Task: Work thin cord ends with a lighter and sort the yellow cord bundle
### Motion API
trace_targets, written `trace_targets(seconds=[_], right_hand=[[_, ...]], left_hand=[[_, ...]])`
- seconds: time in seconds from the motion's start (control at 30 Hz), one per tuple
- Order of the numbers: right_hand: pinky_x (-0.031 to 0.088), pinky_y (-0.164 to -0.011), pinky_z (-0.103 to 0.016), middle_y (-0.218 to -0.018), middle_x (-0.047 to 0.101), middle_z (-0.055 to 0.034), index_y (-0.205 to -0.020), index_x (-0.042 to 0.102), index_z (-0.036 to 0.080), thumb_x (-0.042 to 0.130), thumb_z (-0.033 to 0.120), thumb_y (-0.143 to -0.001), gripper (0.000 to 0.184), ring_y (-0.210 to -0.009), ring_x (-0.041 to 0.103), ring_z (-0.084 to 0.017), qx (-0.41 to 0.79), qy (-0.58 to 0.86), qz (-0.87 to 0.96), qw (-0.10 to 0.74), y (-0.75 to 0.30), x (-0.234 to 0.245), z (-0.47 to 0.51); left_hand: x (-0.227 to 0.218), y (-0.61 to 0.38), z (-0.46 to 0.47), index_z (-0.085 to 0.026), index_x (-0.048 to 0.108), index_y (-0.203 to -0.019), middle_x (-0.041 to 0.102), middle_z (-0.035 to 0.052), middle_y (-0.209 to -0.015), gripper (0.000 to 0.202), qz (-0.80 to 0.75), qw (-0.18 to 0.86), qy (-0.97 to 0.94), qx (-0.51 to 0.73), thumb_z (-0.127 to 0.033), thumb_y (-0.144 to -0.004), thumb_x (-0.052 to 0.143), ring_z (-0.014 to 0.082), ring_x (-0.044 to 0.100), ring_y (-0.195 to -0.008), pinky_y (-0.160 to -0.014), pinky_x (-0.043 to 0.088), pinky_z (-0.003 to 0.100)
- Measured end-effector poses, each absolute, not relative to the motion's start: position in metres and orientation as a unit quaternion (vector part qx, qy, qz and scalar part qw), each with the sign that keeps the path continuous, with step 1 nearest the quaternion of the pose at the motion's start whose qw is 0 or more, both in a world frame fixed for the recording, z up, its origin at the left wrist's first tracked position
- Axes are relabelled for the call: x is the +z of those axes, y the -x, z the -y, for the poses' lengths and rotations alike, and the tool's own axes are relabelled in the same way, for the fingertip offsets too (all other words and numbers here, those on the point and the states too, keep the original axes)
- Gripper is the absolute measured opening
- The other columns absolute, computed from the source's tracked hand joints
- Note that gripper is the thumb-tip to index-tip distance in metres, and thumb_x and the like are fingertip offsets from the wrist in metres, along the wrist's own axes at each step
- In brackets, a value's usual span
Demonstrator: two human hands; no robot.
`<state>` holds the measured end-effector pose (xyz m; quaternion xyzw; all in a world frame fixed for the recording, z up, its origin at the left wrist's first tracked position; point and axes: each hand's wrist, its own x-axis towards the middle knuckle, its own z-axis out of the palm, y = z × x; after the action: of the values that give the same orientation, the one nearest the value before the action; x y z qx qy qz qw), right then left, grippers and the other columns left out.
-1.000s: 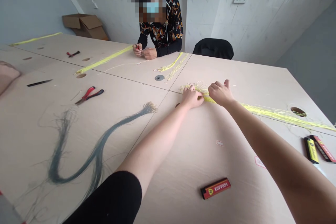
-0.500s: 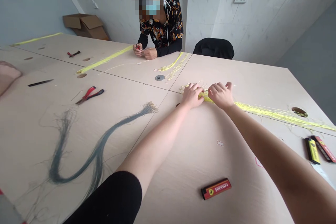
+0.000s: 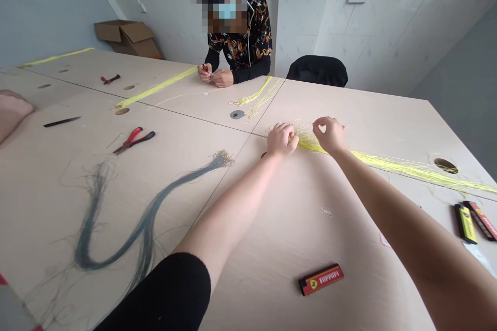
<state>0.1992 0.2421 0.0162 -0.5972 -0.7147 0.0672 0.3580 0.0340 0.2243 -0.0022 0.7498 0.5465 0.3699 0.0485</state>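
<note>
A long bundle of thin yellow cords runs across the table from under my hands toward the right edge. My left hand is closed on the bundle near its left end, where loose strands fan out and curl. Just to the right, my right hand is raised a little above the cords with thumb and fingertips pinched together. Whatever sits in that pinch is too fine to make out. Thin pale strands show close to both hands. The fingers of my left hand partly hide the cord ends.
Grey-blue strands lie at left, beside red-and-black pliers and a dark blade-like tool. A red lighter rests in front; more lighters lie right. Across the table, a masked person works with both hands.
My right hand has lifted slightly and shifted right, its fingers now forming a pinch. My left hand's fingers have curled in more tightly at the cords.
</note>
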Motion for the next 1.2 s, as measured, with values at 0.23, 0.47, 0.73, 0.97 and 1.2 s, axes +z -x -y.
trace_targets(seconds=[0.23,0.47,0.73,0.97,1.2], right_hand=[[0.039,-0.085,-0.041,-0.099,0.067,-0.0124,-0.083,0.062,0.017,0.05,0.024,-0.082,0.014,-0.095,0.057,-0.024,0.144,0.625,0.671,0.373,-0.198,0.061,-0.262],[0.035,-0.082,-0.046,-0.091,0.067,-0.0139,-0.081,0.064,0.017,0.047,0.019,-0.082,0.017,-0.105,0.046,-0.032,0.09,0.605,0.758,0.226,-0.156,0.054,-0.268],[0.034,-0.077,-0.045,-0.092,0.062,-0.0144,-0.091,0.072,0.021,0.046,0.025,-0.086,0.027,-0.103,0.041,-0.036,0.056,0.598,0.78,0.174,-0.144,0.024,-0.271],[0.03,-0.078,-0.044,-0.083,0.065,-0.0115,-0.087,0.072,0.021,0.049,0.029,-0.083,0.025,-0.095,0.04,-0.031,0.057,0.579,0.794,0.179,-0.189,0.021,-0.258],[0.029,-0.084,-0.049,-0.08,0.066,-0.0082,-0.081,0.073,0.024,0.056,0.027,-0.08,0.018,-0.103,0.039,-0.032,0.079,0.594,0.792,0.117,-0.209,0.017,-0.246]], left_hand=[[-0.004,-0.034,-0.224,-0.021,0.033,-0.054,0.055,0.0034,-0.062,0.027,-0.572,0.075,-0.727,0.374,-0.013,-0.079,0.039,0.0191,0.052,-0.072,-0.061,0.034,0.032],[-0.003,-0.03,-0.221,-0.021,0.028,-0.056,0.053,0.0039,-0.062,0.026,-0.565,0.039,-0.721,0.4,-0.011,-0.078,0.038,0.0201,0.05,-0.074,-0.065,0.036,0.032],[-0.005,-0.03,-0.224,-0.022,0.03,-0.057,0.056,0.0048,-0.066,0.025,-0.554,0.041,-0.735,0.389,-0.014,-0.08,0.037,0.0209,0.051,-0.077,-0.069,0.038,0.033],[-0.005,-0.031,-0.224,-0.022,0.028,-0.055,0.053,0.0033,-0.062,0.027,-0.548,0.044,-0.737,0.394,-0.012,-0.079,0.038,0.0196,0.05,-0.074,-0.068,0.037,0.032],[-0.002,-0.033,-0.222,-0.021,0.024,-0.055,0.051,0.0022,-0.059,0.028,-0.549,0.047,-0.733,0.398,-0.012,-0.077,0.039,0.0181,0.048,-0.071,-0.066,0.036,0.03]])
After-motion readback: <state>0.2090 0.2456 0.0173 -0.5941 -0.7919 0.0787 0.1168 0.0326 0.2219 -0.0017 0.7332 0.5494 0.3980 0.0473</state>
